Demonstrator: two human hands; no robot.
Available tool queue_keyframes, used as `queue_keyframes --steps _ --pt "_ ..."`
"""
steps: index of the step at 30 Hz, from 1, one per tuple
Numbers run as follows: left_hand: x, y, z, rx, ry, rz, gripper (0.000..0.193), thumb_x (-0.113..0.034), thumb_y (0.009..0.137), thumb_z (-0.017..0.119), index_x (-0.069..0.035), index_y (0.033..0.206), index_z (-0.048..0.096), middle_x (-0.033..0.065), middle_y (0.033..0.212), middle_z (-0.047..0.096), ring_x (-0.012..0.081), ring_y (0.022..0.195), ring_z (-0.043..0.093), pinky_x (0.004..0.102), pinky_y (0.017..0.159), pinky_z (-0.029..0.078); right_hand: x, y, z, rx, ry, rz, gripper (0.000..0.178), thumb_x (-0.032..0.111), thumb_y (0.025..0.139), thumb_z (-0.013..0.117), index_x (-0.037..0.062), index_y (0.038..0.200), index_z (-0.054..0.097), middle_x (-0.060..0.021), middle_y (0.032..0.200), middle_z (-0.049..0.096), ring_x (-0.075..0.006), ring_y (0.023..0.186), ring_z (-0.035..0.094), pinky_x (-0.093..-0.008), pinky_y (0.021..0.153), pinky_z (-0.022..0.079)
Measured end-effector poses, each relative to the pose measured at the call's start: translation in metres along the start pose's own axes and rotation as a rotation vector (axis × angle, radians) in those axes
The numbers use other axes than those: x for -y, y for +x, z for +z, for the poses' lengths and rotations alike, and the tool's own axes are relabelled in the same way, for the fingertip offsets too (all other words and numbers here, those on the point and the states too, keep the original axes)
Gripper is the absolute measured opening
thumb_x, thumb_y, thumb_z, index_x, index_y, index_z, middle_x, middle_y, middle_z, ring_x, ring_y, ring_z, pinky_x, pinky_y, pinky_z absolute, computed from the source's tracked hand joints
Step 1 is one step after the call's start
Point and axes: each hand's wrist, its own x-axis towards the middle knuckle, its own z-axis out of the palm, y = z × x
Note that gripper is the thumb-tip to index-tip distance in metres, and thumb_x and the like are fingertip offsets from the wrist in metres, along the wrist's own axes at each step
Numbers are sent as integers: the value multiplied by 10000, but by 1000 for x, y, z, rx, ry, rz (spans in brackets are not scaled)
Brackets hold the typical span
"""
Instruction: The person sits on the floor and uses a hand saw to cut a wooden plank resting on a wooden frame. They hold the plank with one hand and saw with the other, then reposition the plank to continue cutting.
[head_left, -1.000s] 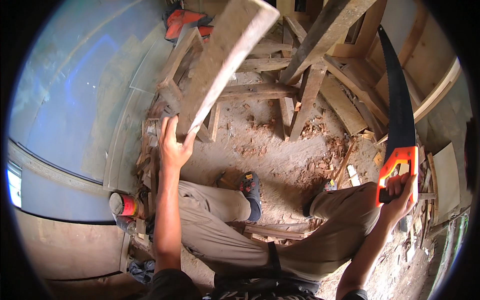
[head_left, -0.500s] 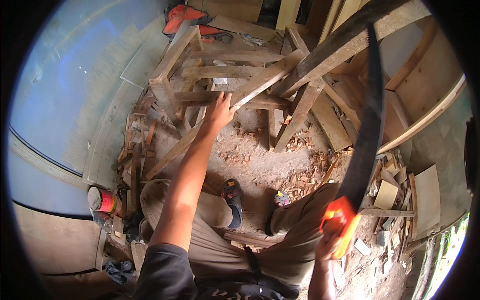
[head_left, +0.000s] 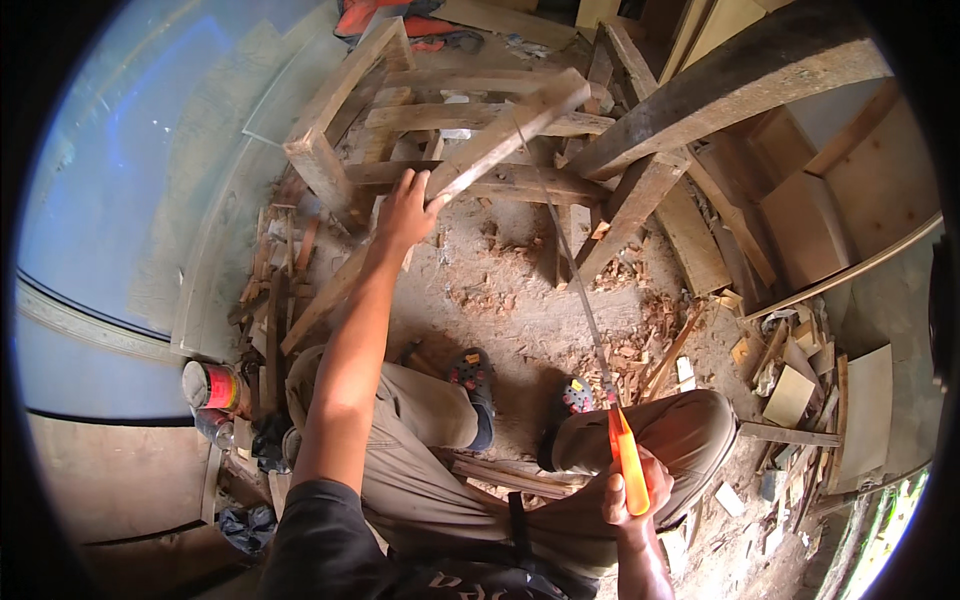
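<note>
My left hand (head_left: 405,212) is wrapped round a length of squared timber (head_left: 505,130), which slopes from the lower left up to a cut-looking end at the upper right. In my right hand (head_left: 640,488) is a handsaw (head_left: 627,450), held by its orange handle over my right thigh. Its thin blade appears nearly edge-on and points away, with its tip seen against the timber near the far end. Whether the blade touches the wood I cannot tell. Beneath the timber stands a rough wooden frame (head_left: 480,180) of legs and crossbars.
A thick beam (head_left: 740,95) crosses the upper right. Wood chips (head_left: 640,330) lie on the dusty floor, and offcuts (head_left: 790,395) pile up at the right. A red-labelled tin (head_left: 210,386) stands by the pale wall panel (head_left: 110,190) at left. An orange and dark cloth lies at the back.
The saw has swung from the right toward the middle, its blade turning from broadside to nearly edge-on. My right hand has moved slightly left. My left hand and the timber have shifted a little left.
</note>
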Motion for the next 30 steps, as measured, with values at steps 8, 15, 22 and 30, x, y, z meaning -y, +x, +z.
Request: queue_keyframes --steps 8,15,22,30 --pt "4 9 -2 -46 -46 -29 545 -347 894 713 -55 1305 502 188 1216 533 417 1117 563 500 888 501 -14 -3 16 36 -84 205 302 249 862 716 -36 862 617 -99 666 580 -258 495 569 -325 506 459" --pt "11 -13 31 -144 -62 -76 575 -373 909 697 -132 1371 452 171 1251 527 392 1168 533 568 879 457 -6 17 26 151 -80 525 270 195 890 736 9 774 578 -114 588 562 -177 491 563 -308 506 449" --pt "1 -16 28 172 -15 -237 611 -333 946 646 -213 1458 333 173 1382 477 402 1298 481 619 959 428 -27 32 36 451 -355 540 384 338 925 706 -21 826 611 -231 667 660 -435 720 689 -457 606 538" --pt "39 -11 11 246 -2 -245 662 -310 954 635 -179 1486 263 262 1453 406 456 1307 465 609 1016 433 -35 103 121 802 -672 69 302 285 944 612 3 1047 574 -173 893 700 -335 812 712 -463 699 556"
